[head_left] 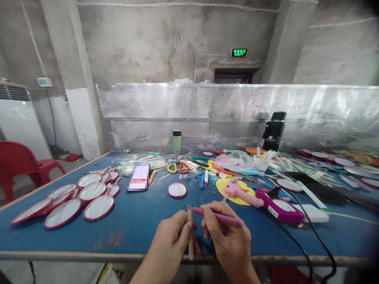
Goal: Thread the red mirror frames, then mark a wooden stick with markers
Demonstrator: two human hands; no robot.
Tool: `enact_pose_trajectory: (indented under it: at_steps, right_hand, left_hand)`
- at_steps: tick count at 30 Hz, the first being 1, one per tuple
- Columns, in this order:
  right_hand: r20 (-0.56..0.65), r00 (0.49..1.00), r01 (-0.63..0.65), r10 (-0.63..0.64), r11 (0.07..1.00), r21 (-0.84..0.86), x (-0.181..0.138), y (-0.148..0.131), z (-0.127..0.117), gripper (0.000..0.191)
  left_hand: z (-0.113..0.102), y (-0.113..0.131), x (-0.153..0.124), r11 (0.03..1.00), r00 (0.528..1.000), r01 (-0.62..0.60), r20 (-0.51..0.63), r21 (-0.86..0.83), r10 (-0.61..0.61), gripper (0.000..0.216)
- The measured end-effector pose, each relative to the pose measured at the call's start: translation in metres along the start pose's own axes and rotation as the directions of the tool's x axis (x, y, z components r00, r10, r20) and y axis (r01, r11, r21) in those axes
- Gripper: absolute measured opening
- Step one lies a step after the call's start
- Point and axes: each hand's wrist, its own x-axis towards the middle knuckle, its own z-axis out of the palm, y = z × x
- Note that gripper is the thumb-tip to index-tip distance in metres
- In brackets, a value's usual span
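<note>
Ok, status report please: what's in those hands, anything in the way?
Left hand pinching flat wooden stick. Right hand holding purple pen, tip at stick's upper end. Red-rimmed white disc just beyond, apart from both hands.

Left hand (pixel 173 234): bare, uncovered from fingertips down | Right hand (pixel 229 240): bare, likewise uncovered throughout | Wrists (pixel 158 262): bare as far as visible, at the bench's (pixel 89 255) near edge | Skin detail: fine surface marks too blurred to read
</note>
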Motion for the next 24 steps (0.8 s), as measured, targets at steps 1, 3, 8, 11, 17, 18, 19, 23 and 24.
enact_pose_trajectory:
  at_steps: [1,3,8,11,17,18,19,23,24]
  right_hand:
    - [-0.007,1.0,-0.012,0.012,1.0,0.001,-0.0001,-0.0005,0.0002,0.023]
    - [-0.035,0.999,-0.032,0.033,0.999,0.008,-0.0002,-0.0013,0.0005,0.023]
    - [-0.027,1.0,-0.006,0.007,1.0,0.022,0.0001,-0.0003,-0.0003,0.021]
    - [-0.008,1.0,0.008,-0.008,1.0,0.013,0.0,0.0009,-0.0011,0.019]
    - [-0.028,0.999,0.03,-0.031,0.999,-0.011,0.0003,0.001,-0.0001,0.019]
    - [-0.037,0.999,0.031,-0.032,0.999,-0.009,0.0005,0.0006,0.0001,0.019]
    - [-0.044,0.999,0.027,-0.027,1.0,-0.002,0.0006,0.0002,0.0003,0.019]
    - [-0.036,0.999,0.005,-0.005,1.0,0.015,0.0012,-0.0009,0.0003,0.02]
    - [-0.027,1.0,0.009,-0.008,1.0,0.008,0.0013,-0.0008,0.0002,0.02]
  left_hand:
    - [0.0002,0.0003,0.0001,1.0,1.0,0.007,0.004,-0.01,-0.007,0.03]
    - [0.0008,0.001,0.0005,0.999,0.999,0.028,0.017,-0.033,-0.027,0.03]
    - [0.0015,0.0016,0.001,0.997,0.999,0.034,0.02,-0.066,-0.033,0.029]
    - [0.0015,0.001,0.0004,0.997,0.999,0.04,0.029,-0.072,-0.038,0.029]
    - [0.0007,0.0005,0.0003,0.999,0.999,0.029,0.021,-0.038,-0.028,0.03]
    - [0.0006,0.0003,0.0005,0.999,0.999,0.028,0.018,-0.029,-0.027,0.03]
    - [0.0005,0.0,0.0006,0.999,1.0,0.026,0.017,-0.022,-0.026,0.03]
    - [0.0007,-0.0009,0.0002,0.999,0.999,0.028,0.028,-0.039,-0.027,0.029]
    - [0.0008,-0.001,0.0001,0.999,0.999,0.028,0.026,-0.041,-0.027,0.029]
